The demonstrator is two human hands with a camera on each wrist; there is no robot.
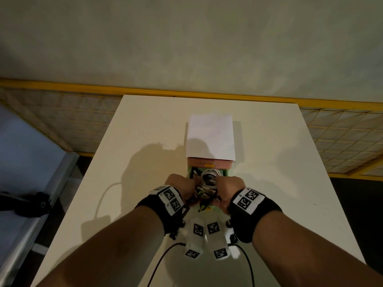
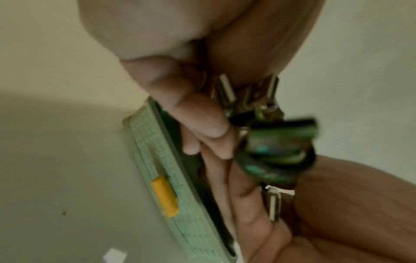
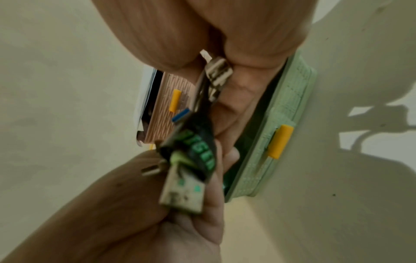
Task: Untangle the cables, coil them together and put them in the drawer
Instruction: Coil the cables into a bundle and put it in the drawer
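A bundle of coiled white and dark cables hangs over the open green drawer of a small drawer unit. My left hand grips the bundle's left side and my right hand grips its right side. In the left wrist view my left hand's fingers curl round the cables just above the drawer's front. The right wrist view shows my right hand pinching the cables, with a USB plug sticking out beside the green drawer.
A shut pink drawer sits above the green one, under a white sheet. The unit stands mid-table. What looks like a pale cord with a small block lies left. A yellow mesh fence runs behind.
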